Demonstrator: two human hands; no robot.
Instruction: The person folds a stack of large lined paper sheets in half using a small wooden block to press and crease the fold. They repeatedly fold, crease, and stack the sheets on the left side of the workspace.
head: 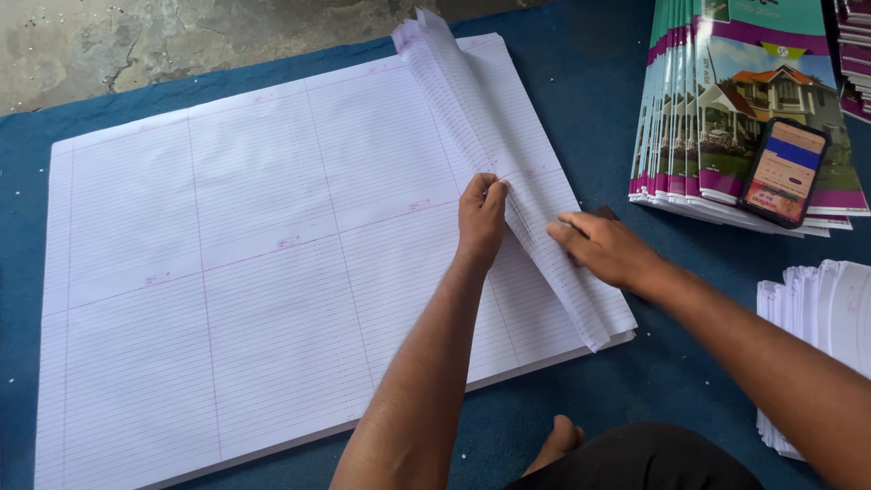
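thin ruled sheets, lifted in a curl at the stack's right edge

a big stack of ruled paper sheets [254,272] lies flat on a blue mat [581,100], filling the view from about 9 o'clock to the middle. along its right edge a batch of the top sheets is raised into a curled fold [508,154] that runs from 12 o'clock down towards 4 o'clock.

the left hand [479,213] sits just left of centre, thumb and fingers pinched together on the crest of the curl. the right hand [603,247], at roughly 3 o'clock from it, lies mostly flat with its fingers spread on the outer side of the fold, pressing rather than gripping; whether any sheet is caught under the fingers cannot be told.

judging by how it bends, the paper is light and limp sheet by sheet, soft enough to roll without creasing, yet easy to crumple or tear at a corner. the sheets look smooth and likely to slide over one another, so a pinch on a few layers at the edge, with the other palm steadying the fold, seems the sound hold. the full stack looks heavy and floppy.

at 1 to 2 o'clock lies a fanned pile of colourful booklet covers [708,100] with a phone [785,171] resting on top. at 4 o'clock is a stack of folded white sheets [817,318].
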